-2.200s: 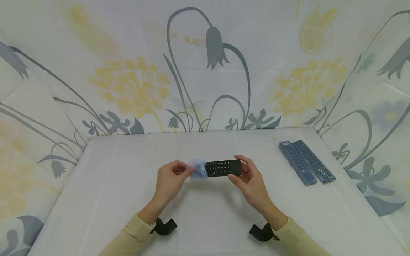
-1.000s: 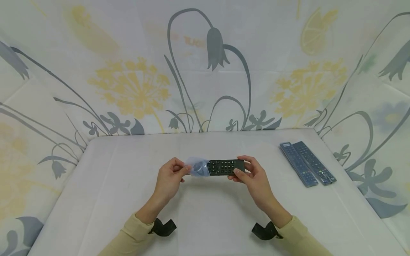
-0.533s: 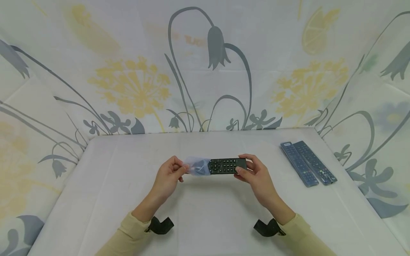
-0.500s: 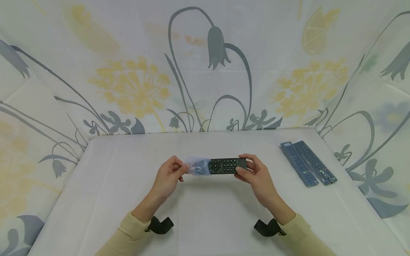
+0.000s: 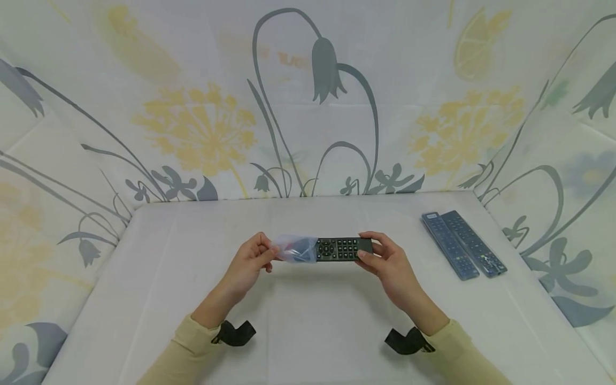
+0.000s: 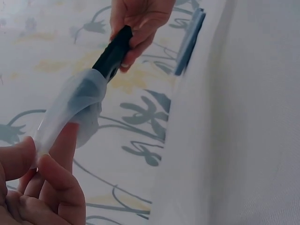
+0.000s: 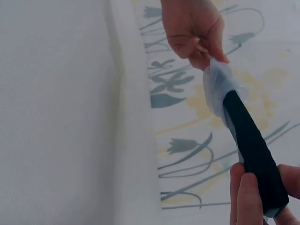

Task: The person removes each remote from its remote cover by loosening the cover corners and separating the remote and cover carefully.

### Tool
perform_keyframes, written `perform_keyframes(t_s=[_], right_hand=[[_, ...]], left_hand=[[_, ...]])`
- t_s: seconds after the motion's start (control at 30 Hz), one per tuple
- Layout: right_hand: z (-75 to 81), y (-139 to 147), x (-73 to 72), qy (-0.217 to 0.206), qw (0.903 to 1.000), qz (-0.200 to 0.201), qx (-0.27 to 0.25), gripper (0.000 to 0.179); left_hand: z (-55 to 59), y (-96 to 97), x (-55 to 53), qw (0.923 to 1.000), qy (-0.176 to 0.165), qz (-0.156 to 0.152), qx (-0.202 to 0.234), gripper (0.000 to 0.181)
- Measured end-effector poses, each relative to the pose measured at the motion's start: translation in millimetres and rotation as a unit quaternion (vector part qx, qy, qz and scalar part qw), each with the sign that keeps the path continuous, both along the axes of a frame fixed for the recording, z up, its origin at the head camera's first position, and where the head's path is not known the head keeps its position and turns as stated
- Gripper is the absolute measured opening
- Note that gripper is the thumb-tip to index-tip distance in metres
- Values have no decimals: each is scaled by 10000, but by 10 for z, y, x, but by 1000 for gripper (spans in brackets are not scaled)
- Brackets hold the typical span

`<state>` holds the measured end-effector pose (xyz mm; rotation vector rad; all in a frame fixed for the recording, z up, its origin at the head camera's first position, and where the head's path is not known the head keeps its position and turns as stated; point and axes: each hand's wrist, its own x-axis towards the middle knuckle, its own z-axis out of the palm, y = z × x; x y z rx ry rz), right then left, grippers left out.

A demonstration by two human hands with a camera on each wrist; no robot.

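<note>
Floral cloth (image 5: pixel 298 107) behind white table (image 5: pixel 308 331); remote (image 5: pixel 343 249) held above it, partly in bag (image 5: pixel 297 249).
Left hand (image 5: pixel 250 259) pinches the bag's gathered end; right hand (image 5: pixel 389 262) grips the remote's bare end, thumb on its face. Bag obscures the remote's other end. Two more remotes, blue one (image 5: pixel 449 246) and darker one (image 5: pixel 474 243), lie side by side near the table's far right corner, well apart from both hands.
</note>
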<state>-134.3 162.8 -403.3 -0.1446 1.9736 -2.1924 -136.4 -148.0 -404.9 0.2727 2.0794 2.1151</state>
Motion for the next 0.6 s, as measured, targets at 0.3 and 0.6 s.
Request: perform_keyframes(t_s=[0.3, 0.6], right_hand=[[16, 34, -15, -93, 9999, 3, -124, 43], [-9, 75, -19, -99, 9998, -7, -152, 41]], left_hand=[[0, -68, -8, 9967, -123, -532, 596, 15], [6, -13, 4, 9993, -12, -240, 277, 11]])
